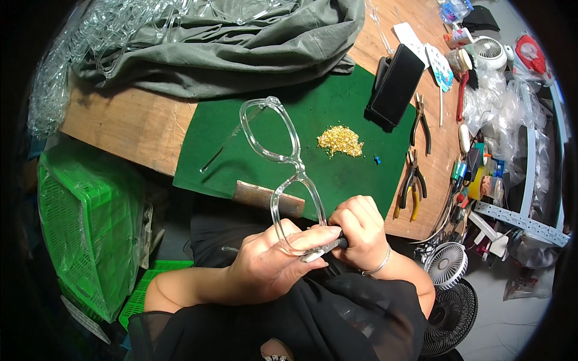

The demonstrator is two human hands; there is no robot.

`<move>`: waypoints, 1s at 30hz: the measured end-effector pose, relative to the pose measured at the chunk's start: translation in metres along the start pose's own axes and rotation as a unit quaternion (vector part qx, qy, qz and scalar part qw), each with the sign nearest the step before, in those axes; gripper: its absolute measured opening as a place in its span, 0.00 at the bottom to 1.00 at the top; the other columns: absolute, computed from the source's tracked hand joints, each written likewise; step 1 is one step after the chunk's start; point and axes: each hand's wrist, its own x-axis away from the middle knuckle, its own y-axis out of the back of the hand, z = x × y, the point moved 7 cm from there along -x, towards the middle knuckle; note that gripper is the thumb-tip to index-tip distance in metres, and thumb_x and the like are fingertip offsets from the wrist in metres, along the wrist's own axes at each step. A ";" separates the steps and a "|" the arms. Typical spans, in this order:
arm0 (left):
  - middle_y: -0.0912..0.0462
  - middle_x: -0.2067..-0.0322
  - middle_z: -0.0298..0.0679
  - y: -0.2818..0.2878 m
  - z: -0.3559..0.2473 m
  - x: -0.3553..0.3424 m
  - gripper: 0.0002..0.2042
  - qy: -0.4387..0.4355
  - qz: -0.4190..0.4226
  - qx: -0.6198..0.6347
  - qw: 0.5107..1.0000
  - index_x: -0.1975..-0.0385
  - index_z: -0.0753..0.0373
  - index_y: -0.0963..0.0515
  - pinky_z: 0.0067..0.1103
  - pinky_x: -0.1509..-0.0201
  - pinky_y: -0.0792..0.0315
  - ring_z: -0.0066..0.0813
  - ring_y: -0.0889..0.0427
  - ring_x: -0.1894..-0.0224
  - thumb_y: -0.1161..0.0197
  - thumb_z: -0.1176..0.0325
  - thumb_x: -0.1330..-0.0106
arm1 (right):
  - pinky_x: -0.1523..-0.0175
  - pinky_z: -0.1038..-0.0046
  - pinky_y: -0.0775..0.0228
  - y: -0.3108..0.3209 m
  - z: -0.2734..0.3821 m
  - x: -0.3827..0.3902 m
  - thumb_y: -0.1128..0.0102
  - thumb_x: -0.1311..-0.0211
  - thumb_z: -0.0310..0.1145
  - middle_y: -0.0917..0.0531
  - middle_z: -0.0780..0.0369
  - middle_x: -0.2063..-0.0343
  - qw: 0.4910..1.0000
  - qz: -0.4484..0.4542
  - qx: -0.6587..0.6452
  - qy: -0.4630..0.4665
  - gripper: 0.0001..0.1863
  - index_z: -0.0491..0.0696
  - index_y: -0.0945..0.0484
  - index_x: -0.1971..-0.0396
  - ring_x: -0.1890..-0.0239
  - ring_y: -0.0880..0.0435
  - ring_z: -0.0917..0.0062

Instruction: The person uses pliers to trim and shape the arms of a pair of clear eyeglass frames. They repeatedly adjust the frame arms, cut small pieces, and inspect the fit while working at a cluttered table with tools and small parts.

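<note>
Clear plastic eyeglass frames [296, 161] stand up from my left hand [265, 262], whose fingers and thumb pinch them near one hinge corner. One temple, with a metal core, reaches back over the green mat [208, 135]. My right hand [361, 231] is closed around a dark, thin tool [341, 242] at that same corner; my fingers hide most of it, so its kind is unclear. Beyond the hands a heap of tiny gold-coloured metal parts [340, 141] lies on the mat, with a small blue piece [377, 159] beside it.
A brown textured strip [268, 200] lies at the mat's near edge. Right of it are two pliers [412, 183] and a propped black phone [397, 84]. Grey cloth [229, 60] and many clear frames [114, 36] cover the far left. Green crates [90, 222] stand left, fans [447, 265] right.
</note>
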 end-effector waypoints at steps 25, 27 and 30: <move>0.26 0.66 0.36 0.018 0.013 0.003 0.22 0.105 -0.063 0.114 0.986 0.50 0.70 0.29 0.08 0.70 0.33 0.12 0.29 0.72 0.35 0.83 0.47 | 0.54 0.64 0.35 -0.002 -0.030 0.007 0.38 0.66 0.24 0.27 0.57 0.68 0.996 0.038 -0.066 -0.048 0.19 0.44 0.29 0.67 0.63 0.27 0.61; 0.25 0.63 0.41 0.031 0.009 0.003 0.18 0.132 -0.088 0.179 0.971 0.54 0.71 0.28 0.11 0.66 0.29 0.17 0.25 0.67 0.39 0.87 0.47 | 0.59 0.66 0.34 -0.004 -0.045 0.016 0.39 0.63 0.23 0.27 0.58 0.72 0.992 0.044 -0.067 -0.099 0.16 0.45 0.30 0.69 0.66 0.27 0.62; 0.24 0.59 0.46 0.027 0.014 -0.004 0.17 0.123 -0.103 0.153 0.975 0.57 0.70 0.26 0.13 0.63 0.26 0.22 0.22 0.63 0.39 0.88 0.49 | 0.63 0.67 0.35 -0.020 -0.076 0.020 0.39 0.58 0.23 0.27 0.58 0.75 0.980 0.027 -0.067 -0.184 0.11 0.45 0.30 0.72 0.70 0.26 0.63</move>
